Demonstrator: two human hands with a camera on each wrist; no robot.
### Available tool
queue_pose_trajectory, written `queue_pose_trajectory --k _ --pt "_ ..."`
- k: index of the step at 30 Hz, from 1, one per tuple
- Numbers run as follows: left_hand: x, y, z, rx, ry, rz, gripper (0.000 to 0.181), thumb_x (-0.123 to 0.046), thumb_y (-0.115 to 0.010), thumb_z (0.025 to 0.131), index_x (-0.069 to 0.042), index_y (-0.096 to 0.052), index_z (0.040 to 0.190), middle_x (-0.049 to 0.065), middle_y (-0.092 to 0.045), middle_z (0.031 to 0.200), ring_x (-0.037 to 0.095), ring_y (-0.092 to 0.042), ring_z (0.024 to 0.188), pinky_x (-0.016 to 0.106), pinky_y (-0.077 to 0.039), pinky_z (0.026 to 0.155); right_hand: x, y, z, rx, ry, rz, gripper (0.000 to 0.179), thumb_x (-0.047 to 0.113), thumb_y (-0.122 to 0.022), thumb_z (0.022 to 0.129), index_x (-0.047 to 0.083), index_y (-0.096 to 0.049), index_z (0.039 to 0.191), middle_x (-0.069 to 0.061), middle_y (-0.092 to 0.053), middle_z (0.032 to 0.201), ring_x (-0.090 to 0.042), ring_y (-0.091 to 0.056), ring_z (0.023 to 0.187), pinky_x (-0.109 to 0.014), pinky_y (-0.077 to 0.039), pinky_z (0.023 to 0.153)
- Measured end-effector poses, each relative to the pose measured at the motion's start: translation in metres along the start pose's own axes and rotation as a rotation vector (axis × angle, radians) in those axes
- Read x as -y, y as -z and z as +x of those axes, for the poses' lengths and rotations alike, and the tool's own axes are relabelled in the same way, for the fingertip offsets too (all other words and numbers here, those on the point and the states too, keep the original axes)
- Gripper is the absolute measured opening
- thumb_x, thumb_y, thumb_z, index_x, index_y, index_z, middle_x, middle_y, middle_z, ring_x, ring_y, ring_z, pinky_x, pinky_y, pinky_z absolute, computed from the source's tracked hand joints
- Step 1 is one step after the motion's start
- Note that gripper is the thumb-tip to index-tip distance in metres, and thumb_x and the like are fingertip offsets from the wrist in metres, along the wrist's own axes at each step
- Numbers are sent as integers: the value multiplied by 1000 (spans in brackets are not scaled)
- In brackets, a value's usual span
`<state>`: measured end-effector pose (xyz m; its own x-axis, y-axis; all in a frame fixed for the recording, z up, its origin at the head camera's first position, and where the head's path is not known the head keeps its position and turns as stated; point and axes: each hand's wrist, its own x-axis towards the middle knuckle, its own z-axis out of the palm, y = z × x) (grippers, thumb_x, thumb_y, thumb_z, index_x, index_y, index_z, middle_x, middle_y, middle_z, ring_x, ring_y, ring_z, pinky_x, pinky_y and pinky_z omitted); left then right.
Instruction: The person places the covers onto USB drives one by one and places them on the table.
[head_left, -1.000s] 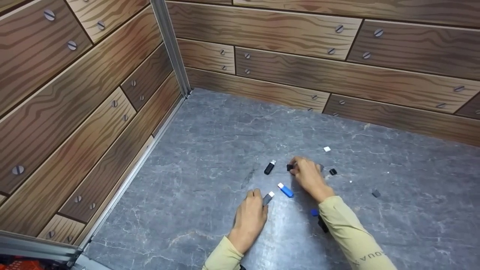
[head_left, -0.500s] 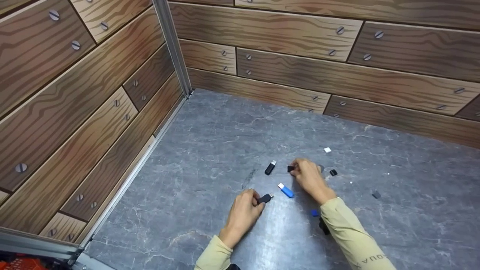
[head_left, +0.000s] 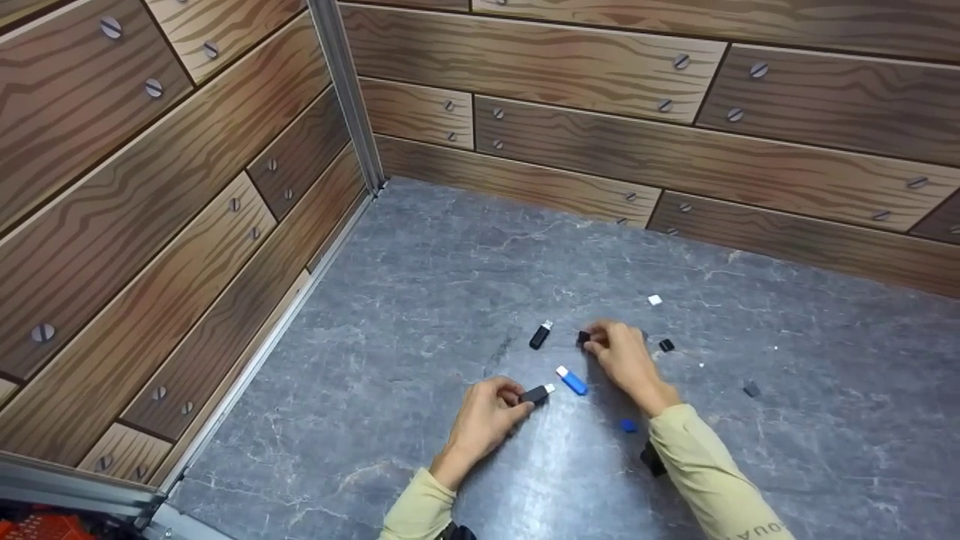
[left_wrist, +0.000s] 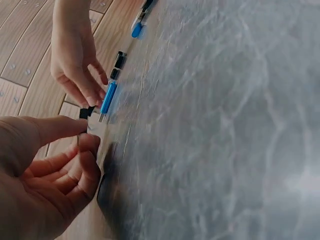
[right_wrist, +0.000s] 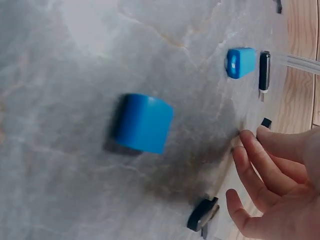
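Note:
My left hand [head_left: 484,420] pinches a dark USB stick [head_left: 535,394] between thumb and fingers, its metal plug pointing right. A small black cap [head_left: 583,337] sits between the thumb and fingertips of my right hand [head_left: 622,356]. Between the hands lies a blue USB stick [head_left: 574,381] with its plug bare. Farther back is a black USB stick [head_left: 540,335], also uncapped. Below my right hand is a loose blue cap [head_left: 628,425], seen large in the right wrist view. The left wrist view hides most of the held stick behind the fingers.
Right of my right hand lie a white cap [head_left: 655,300], a black cap [head_left: 666,345] and a grey cap [head_left: 751,388]. Tiny white bits dot the grey marbled tabletop [head_left: 420,315]. Wood-patterned walls [head_left: 562,142] border the back and left.
My left hand has shifted slightly left and turned, so the stick shows its dark face and more of its body. The right hand, holding the cap, has barely moved.

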<state>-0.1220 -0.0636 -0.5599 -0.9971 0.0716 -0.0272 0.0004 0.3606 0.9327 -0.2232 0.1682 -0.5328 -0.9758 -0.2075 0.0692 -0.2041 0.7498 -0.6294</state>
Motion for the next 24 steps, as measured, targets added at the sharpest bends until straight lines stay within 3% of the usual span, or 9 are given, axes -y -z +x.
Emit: queue_pose_trajectory --k 7,18,24 --pt "4 2 7 53 30 -90 18 -5 -83 86 2 -75 101 9 -76 82 3 -56 53 14 -46 48 -1 0 -1 -17 -31 42 24 4 -74 93 -8 -75 114 -25 -80 103 -41 -77 102 -54 -60 94" --pt "4 1 6 69 39 -108 19 -5 -84 86 3 -75 101 11 -77 83 5 -57 52 15 -47 47 -5 -1 -6 -65 -61 156 26 9 -79 91 -2 -77 115 -17 -82 101 -35 -79 101 -49 -59 96" --pt "5 0 5 57 14 -87 18 -5 -85 85 2 -76 99 10 -76 81 4 -57 52 14 -47 47 -6 3 -13 -49 -72 194 27 8 -80 90 -1 -77 116 -17 -82 101 -34 -79 99 -44 -61 96"
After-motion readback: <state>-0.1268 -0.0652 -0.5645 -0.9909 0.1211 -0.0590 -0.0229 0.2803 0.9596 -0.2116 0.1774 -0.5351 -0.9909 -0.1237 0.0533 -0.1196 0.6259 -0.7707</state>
